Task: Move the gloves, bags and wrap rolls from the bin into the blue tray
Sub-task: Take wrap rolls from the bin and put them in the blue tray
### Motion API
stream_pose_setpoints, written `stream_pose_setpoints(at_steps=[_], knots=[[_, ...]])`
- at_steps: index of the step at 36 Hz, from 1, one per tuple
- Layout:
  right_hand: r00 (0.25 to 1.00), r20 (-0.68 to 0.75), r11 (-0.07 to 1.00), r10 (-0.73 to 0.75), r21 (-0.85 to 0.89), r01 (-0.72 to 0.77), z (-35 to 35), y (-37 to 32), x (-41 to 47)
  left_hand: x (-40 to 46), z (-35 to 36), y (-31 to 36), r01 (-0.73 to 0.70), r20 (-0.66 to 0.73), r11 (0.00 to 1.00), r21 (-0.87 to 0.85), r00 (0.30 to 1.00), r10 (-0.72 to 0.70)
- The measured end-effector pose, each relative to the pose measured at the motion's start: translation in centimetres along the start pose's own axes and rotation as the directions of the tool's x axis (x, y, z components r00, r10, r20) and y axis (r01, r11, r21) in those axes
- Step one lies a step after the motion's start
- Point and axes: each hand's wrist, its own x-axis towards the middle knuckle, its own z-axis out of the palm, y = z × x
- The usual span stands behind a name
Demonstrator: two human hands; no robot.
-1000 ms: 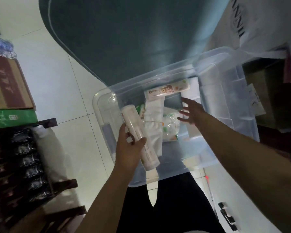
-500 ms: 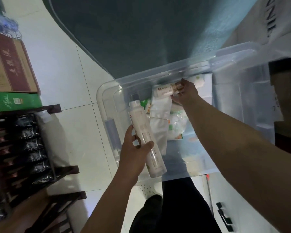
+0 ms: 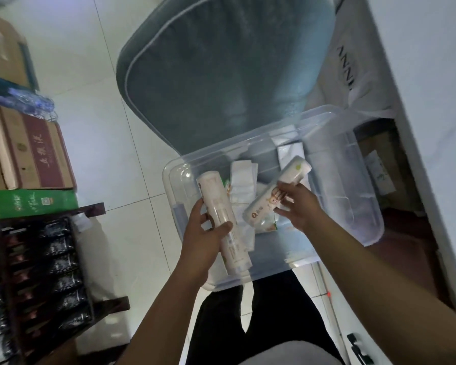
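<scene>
At far left a cardboard box point(image 3: 29, 151) and a green carton point(image 3: 34, 204) are seen on a dark rack point(image 3: 37, 272), well apart from the work. Next, the left hand point(image 3: 203, 238) is curled round a long white wrap roll point(image 3: 223, 226), gripped as it was a second ago and held over the near-left corner of the clear bin point(image 3: 363, 233). Between the two rolls, flat white packets point(image 3: 241, 180) and a green-printed pouch point(image 3: 267, 226) are left lying on the bin floor. To the right, a second roll point(image 3: 277, 193) is now pinched by the right hand point(image 3: 298, 206), fingers closed on its middle; half a second ago this hand was only reaching it at the far wall, so the roll has been lifted clear and is tilted, one end raised toward the back. A teal cushion point(image 3: 221, 75) is seen beyond the bin. The blue tray is not in view. Judged from this, two rolls are in hand and ready to be carried out, while bags and possibly gloves are still to be fetched from the bin.
</scene>
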Motion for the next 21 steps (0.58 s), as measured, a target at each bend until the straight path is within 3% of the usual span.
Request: stream_pose_setpoints(at_steps=[11,16,21], knots=[[0.916,0.021,0.916,-0.4,-0.018,0.4,-0.6,-0.1,-14.3,-5.6,-2.5,3.5,-0.181,0.117,0.982,0.044,0.978,0.175],[0.822,-0.015,0.821,-0.569,-0.068,0.567,-1.4,1.1,-20.7,-8.2,-3.7,4.8,-0.302,0.256,0.953,0.019,0.923,0.288],[0.675,-0.095,0.68,-0.732,-0.164,0.715,-1.2,5.1,-27.0,-10.5,-5.8,5.8,-0.373,0.416,0.928,-0.003,0.843,0.341]])
